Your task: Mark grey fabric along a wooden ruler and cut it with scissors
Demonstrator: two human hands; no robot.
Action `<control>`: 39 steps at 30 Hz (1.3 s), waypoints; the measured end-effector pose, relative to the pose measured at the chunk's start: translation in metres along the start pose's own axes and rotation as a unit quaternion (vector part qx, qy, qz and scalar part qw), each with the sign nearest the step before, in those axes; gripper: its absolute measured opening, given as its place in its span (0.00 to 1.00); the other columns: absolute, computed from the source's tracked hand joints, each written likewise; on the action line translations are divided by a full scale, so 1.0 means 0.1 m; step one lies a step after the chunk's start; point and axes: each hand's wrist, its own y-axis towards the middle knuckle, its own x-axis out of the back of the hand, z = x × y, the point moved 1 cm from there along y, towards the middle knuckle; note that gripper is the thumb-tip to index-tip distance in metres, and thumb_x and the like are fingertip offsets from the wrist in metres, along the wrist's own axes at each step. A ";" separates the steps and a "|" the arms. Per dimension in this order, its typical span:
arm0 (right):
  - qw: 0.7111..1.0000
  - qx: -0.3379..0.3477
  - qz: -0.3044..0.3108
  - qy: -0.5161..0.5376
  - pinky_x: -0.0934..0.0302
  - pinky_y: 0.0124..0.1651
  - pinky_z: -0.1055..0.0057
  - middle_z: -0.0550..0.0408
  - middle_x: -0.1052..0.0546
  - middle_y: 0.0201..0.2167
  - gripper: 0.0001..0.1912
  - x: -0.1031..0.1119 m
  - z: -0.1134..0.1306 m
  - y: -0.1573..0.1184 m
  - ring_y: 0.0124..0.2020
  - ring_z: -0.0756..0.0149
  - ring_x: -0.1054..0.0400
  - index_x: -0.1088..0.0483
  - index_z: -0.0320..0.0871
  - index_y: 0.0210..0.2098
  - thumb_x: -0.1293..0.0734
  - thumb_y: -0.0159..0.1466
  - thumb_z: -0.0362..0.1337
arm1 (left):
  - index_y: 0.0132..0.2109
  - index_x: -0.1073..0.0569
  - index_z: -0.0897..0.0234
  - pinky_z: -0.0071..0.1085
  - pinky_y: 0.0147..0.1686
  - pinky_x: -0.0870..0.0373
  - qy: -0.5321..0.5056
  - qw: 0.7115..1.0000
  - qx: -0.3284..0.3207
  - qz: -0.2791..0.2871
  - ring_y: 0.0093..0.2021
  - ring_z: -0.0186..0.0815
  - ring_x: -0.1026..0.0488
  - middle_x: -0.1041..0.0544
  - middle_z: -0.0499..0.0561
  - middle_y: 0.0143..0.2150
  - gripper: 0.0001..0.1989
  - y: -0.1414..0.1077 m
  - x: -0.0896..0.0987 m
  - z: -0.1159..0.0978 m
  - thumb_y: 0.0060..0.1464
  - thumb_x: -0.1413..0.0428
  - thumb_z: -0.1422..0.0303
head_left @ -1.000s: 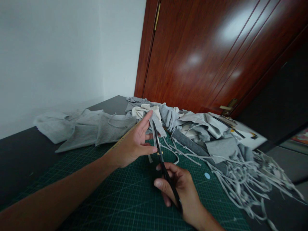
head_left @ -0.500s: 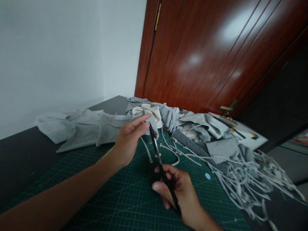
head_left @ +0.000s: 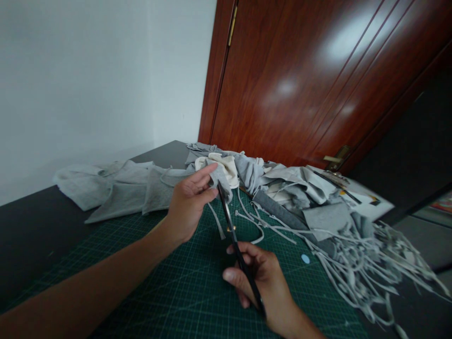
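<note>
My right hand (head_left: pixel 264 278) is wrapped round the handles of black scissors (head_left: pixel 231 228), whose blades point away from me. The blade tips are at a small piece of grey fabric (head_left: pixel 222 181). My left hand (head_left: pixel 187 202) pinches that fabric between thumb and fingers, just left of the tips. A thin fabric strip (head_left: pixel 216 221) lies below it on the green cutting mat (head_left: pixel 169 292). Whether the blades are parted is hard to tell.
Grey cloth pieces (head_left: pixel 123 200) lie at the left. White and grey fabric (head_left: pixel 293 183) is heaped behind the mat. Tangled cords (head_left: pixel 353 268) spread on the right. A pale blue disc (head_left: pixel 305 258) rests on the mat. Beyond stands a brown door (head_left: pixel 282 94).
My left hand's thumb and fingers have shifted slightly, and more of the grey fabric shows by the blade tips. The scissor tips have moved slightly left.
</note>
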 end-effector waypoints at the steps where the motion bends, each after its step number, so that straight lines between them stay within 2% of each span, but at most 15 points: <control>1: 1.000 -0.001 0.000 0.000 0.51 0.16 0.81 0.68 0.31 0.18 0.32 0.00 0.00 0.00 0.13 0.78 0.43 0.24 0.41 0.45 0.13 0.51 0.51 | 0.61 0.17 0.64 0.29 0.41 0.28 -0.001 1.000 -0.001 -0.009 0.40 0.35 0.22 0.13 0.51 0.42 0.30 0.01 0.01 0.00 0.48 0.29 0.74; 3: 1.000 -0.001 -0.001 0.002 0.51 0.16 0.82 0.68 0.31 0.18 0.32 0.00 0.00 0.00 0.13 0.78 0.43 0.24 0.40 0.45 0.13 0.51 0.50 | 0.58 0.15 0.63 0.28 0.34 0.32 0.007 0.999 -0.008 -0.030 0.32 0.32 0.27 0.17 0.49 0.36 0.24 0.01 0.02 0.00 0.52 0.30 0.69; 6: 1.000 0.002 -0.001 0.005 0.52 0.16 0.83 0.68 0.31 0.19 0.32 0.00 -0.01 0.00 0.13 0.79 0.43 0.24 0.40 0.46 0.12 0.51 0.49 | 0.56 0.14 0.62 0.29 0.31 0.35 0.028 0.999 -0.011 -0.042 0.29 0.31 0.30 0.19 0.48 0.33 0.21 0.01 0.01 0.00 0.55 0.30 0.66; 12: 1.000 0.009 0.008 0.014 0.51 0.16 0.83 0.67 0.31 0.18 0.31 0.00 -0.01 -0.01 0.12 0.79 0.42 0.24 0.40 0.46 0.12 0.52 0.48 | 0.61 0.17 0.64 0.26 0.25 0.40 0.032 0.999 0.007 -0.016 0.25 0.28 0.34 0.21 0.46 0.29 0.29 -0.01 -0.01 -0.02 0.50 0.30 0.72; 17: 0.999 0.013 0.022 0.030 0.50 0.15 0.84 0.67 0.29 0.19 0.32 0.02 -0.05 0.01 0.12 0.79 0.42 0.24 0.40 0.46 0.12 0.51 0.47 | 0.66 0.21 0.68 0.23 0.23 0.40 0.038 0.999 0.020 -0.009 0.24 0.25 0.34 0.16 0.51 0.38 0.36 -0.01 -0.01 -0.02 0.48 0.31 0.73; 26: 0.998 0.031 0.031 0.045 0.48 0.15 0.84 0.65 0.27 0.20 0.32 0.03 -0.09 0.01 0.13 0.78 0.39 0.23 0.40 0.47 0.11 0.50 0.46 | 0.68 0.23 0.68 0.21 0.20 0.40 0.008 0.999 0.033 -0.002 0.21 0.24 0.35 0.16 0.50 0.36 0.39 -0.03 -0.01 -0.02 0.46 0.36 0.78; 28: 0.998 0.032 0.035 0.049 0.48 0.15 0.84 0.65 0.27 0.20 0.33 0.03 -0.09 0.01 0.13 0.78 0.39 0.24 0.40 0.47 0.11 0.50 0.47 | 0.70 0.25 0.67 0.21 0.19 0.39 0.001 0.999 0.037 0.005 0.20 0.24 0.34 0.15 0.52 0.38 0.40 -0.03 -0.01 -0.02 0.47 0.37 0.78; 31: 0.997 0.036 0.042 0.048 0.47 0.15 0.84 0.65 0.28 0.21 0.34 0.03 -0.08 0.01 0.13 0.77 0.38 0.24 0.40 0.48 0.11 0.50 0.49 | 0.74 0.30 0.63 0.21 0.19 0.39 -0.014 0.999 0.044 0.020 0.20 0.23 0.33 0.14 0.57 0.48 0.44 -0.04 -0.01 0.00 0.48 0.37 0.79; 35: 0.997 0.050 0.047 0.037 0.46 0.16 0.84 0.65 0.28 0.22 0.34 0.04 -0.07 0.01 0.14 0.78 0.37 0.25 0.40 0.49 0.14 0.53 0.54 | 0.79 0.39 0.56 0.21 0.18 0.38 -0.027 0.998 0.049 0.034 0.20 0.22 0.32 0.17 0.61 0.61 0.50 -0.06 -0.01 0.03 0.50 0.38 0.80; 39: 0.997 0.059 0.044 0.026 0.45 0.16 0.83 0.65 0.29 0.22 0.35 0.04 -0.07 0.00 0.14 0.77 0.37 0.25 0.40 0.49 0.15 0.55 0.56 | 0.80 0.43 0.53 0.22 0.18 0.39 -0.034 0.998 0.042 0.039 0.20 0.22 0.31 0.21 0.62 0.66 0.53 -0.06 -0.01 0.06 0.50 0.38 0.81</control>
